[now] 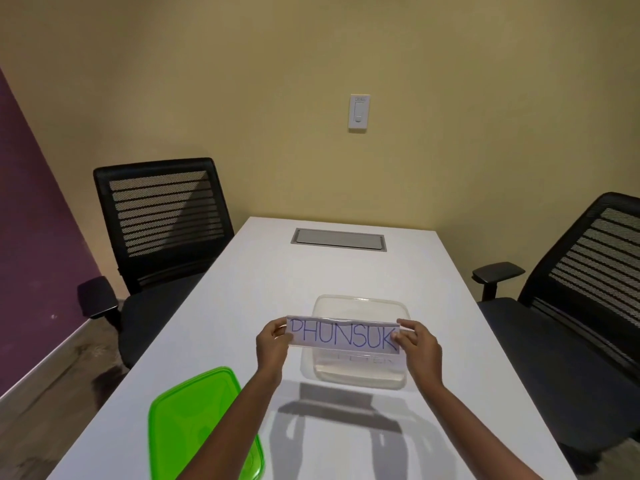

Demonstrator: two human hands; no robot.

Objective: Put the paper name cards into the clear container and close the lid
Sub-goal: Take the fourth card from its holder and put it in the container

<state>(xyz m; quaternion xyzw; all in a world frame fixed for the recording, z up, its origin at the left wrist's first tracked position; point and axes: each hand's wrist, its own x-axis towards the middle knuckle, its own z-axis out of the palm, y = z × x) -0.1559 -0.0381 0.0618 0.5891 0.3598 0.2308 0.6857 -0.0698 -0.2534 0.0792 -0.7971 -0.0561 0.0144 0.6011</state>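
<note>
A white paper name card (343, 336) with blue handwritten letters is held level above the clear container (356, 308). My left hand (273, 344) pinches its left end and my right hand (417, 344) pinches its right end. The clear container stands open on the white table, and some pale paper seems to lie on its floor, though the card hides most of it. The green lid (194, 420) lies flat on the table at the near left, partly under my left forearm.
The white table (346, 271) has a grey cable hatch (338, 239) at its far end. One black mesh office chair (162, 230) stands at the left side, another (571, 306) at the right. A yellow wall is behind.
</note>
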